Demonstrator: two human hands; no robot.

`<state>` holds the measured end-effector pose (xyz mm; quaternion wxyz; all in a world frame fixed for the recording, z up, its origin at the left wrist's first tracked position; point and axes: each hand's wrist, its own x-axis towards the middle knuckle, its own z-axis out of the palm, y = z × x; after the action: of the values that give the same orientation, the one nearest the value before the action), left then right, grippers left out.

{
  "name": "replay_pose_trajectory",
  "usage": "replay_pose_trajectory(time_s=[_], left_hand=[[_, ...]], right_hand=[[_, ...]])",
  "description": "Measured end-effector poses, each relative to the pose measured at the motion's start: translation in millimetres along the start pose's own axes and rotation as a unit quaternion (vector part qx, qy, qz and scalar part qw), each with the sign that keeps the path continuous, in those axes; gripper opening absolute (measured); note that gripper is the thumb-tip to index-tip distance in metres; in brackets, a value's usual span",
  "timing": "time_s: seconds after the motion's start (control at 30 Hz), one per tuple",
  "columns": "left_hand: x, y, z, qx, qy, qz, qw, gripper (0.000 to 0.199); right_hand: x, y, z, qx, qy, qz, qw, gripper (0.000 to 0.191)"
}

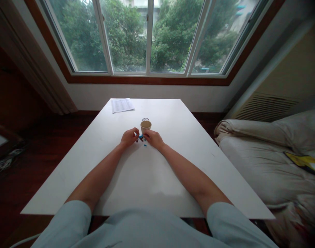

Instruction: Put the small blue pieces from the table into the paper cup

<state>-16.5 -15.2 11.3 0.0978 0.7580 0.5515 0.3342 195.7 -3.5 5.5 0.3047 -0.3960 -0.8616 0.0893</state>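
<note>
A paper cup [145,126] stands upright on the white table, just beyond my hands. Small blue and dark red pieces [141,138] lie in a loose cluster between my hands, and a single blue piece [145,145] lies nearer to me. My left hand [129,136] is at the left of the cluster, its fingers closed around something too small to make out. My right hand [153,138] reaches in from the right, in front of the cup, fingertips pinched at a small blue piece. Behind the cup is a small dark-rimmed round thing [145,119].
Printed papers [122,105] lie at the far left corner of the white table [147,179]. Beyond the table is a window [147,38] in a brown frame. A cushioned sofa [253,165] stands to the right, with a yellow and black item [303,162] on it.
</note>
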Motion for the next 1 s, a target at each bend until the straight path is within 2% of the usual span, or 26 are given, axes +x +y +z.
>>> replay_pose_trajectory(time_s=[0.2,0.43,0.7,0.87,1.0], left_hand=[[1.1,-0.1,1.9,0.003,0.000,-0.001,1.000,0.016],[0.7,-2.2,1.3,-0.011,0.004,0.017,1.000,0.020],[0.1,-0.3,0.2,-0.018,0.010,0.010,1.000,0.019],[-0.4,0.5,-0.1,-0.025,0.005,0.011,1.000,0.016],[-0.3,0.2,0.1,-0.023,0.004,0.019,1.000,0.016]], right_hand=[[1.1,-1.9,-5.9,-0.026,0.107,-0.005,0.994,0.023],[0.8,-4.6,-10.0,0.004,0.174,-0.017,0.985,0.032],[0.3,-1.2,-9.1,-0.026,0.196,-0.015,0.980,0.040],[1.7,2.9,-8.1,-0.039,0.175,-0.015,0.984,0.044],[2.0,4.7,-8.6,-0.028,0.186,-0.005,0.982,0.042]])
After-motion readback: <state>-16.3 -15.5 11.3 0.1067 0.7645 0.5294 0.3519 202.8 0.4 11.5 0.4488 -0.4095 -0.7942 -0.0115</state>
